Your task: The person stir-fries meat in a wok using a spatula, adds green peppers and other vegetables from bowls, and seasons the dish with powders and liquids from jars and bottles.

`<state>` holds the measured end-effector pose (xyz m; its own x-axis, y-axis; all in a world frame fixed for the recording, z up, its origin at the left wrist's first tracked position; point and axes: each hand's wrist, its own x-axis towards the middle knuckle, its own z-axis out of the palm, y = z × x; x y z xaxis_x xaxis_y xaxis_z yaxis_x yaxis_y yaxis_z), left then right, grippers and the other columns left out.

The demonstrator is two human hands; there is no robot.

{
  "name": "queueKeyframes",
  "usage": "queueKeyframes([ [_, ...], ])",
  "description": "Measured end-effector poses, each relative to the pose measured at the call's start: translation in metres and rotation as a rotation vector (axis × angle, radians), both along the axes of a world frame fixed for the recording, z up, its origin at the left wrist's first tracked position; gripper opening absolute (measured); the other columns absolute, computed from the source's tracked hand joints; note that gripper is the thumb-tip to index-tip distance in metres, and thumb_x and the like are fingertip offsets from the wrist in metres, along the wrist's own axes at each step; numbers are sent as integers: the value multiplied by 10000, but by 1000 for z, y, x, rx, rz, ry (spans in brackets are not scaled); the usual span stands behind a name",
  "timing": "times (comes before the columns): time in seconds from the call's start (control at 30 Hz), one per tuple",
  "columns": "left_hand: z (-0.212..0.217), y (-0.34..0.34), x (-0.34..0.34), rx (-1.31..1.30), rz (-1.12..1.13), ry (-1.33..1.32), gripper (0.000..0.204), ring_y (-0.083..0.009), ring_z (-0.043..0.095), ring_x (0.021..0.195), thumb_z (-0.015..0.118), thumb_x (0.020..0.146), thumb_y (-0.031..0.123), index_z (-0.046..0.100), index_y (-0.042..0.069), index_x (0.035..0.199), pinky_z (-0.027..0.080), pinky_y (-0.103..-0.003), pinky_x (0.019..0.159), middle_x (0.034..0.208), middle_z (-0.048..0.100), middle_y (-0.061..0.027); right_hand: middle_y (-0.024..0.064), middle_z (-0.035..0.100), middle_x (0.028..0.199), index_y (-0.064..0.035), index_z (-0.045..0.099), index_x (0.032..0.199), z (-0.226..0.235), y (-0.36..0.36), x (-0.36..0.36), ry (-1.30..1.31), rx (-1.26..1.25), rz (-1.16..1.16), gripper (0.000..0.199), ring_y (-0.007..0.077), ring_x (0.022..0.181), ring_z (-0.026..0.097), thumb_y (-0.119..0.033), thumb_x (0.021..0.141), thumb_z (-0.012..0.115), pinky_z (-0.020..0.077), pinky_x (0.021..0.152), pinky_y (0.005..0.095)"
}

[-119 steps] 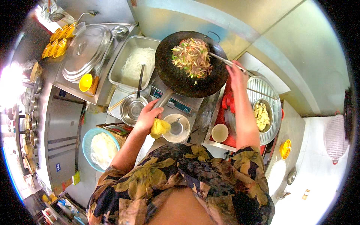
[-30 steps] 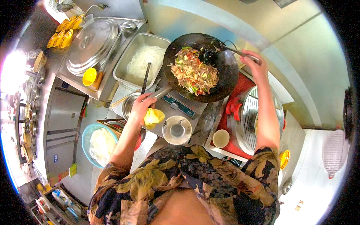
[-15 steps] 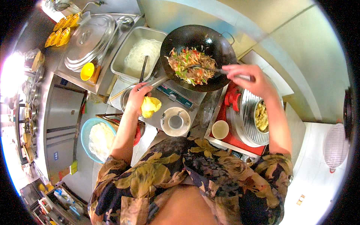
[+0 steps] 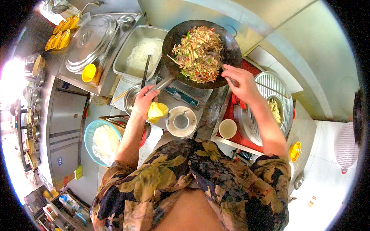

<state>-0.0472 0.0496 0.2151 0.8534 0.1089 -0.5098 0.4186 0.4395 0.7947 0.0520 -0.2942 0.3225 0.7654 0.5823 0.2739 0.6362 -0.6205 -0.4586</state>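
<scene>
My left hand (image 4: 142,103) is closed round the metal handle (image 4: 165,82) of a dark wok (image 4: 232,48), with a bunched yellow cloth (image 4: 157,112) hanging at the palm. Shredded stir-fry (image 4: 197,54) with green and red bits heaps across the middle and far side of the wok. Over the wok's right near rim, my right hand (image 4: 242,84) grips a long-handled metal utensil (image 4: 232,81); its head is hidden in the food. Beneath the handle lies a flat cooker with a control panel (image 4: 181,96).
Left of the wok stands a steel tray (image 4: 122,61) of white noodles (image 4: 143,54) with a black-handled utensil. A bowl (image 4: 181,133) holding a metal cup sits near me. On the right are a ridged steamer lid (image 4: 266,82) and a pale cup (image 4: 227,128); a blue basket (image 4: 89,134) is lower left.
The food has shifted upward and spread toward the wok's far side. My right hand has moved left and closer to the rim, with the utensil held steeper. My left hand keeps its hold.
</scene>
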Motion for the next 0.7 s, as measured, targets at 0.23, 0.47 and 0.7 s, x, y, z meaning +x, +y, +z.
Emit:
queueKeyframes([
  [0.23,5,-3,-2,0,49,-3,252,-75,459,562,658,863,89,597,39,1102,360,-231,483,685,519,22,160,650,1194,-53,666,991,54,-2,-49,116,-63,166,225,345,1006,649,5,774,660,528,835,391],
  [0.47,6,-5,1,7,17,21,248,-70,447,546,655,871,93,600,43,1107,348,-232,473,667,509,24,146,665,1182,-45,682,989,31,5,-12,61,38,-80,191,284,954,680,-3,804,665,531,770,343],
  [0.7,21,-15,-6,-26,-3,30,353,-65,464,573,640,880,94,579,16,1219,362,-217,495,696,524,29,185,668,1125,-39,674,960,87,10,-55,254,-56,167,159,355,972,661,-43,801,666,537,826,385],
])
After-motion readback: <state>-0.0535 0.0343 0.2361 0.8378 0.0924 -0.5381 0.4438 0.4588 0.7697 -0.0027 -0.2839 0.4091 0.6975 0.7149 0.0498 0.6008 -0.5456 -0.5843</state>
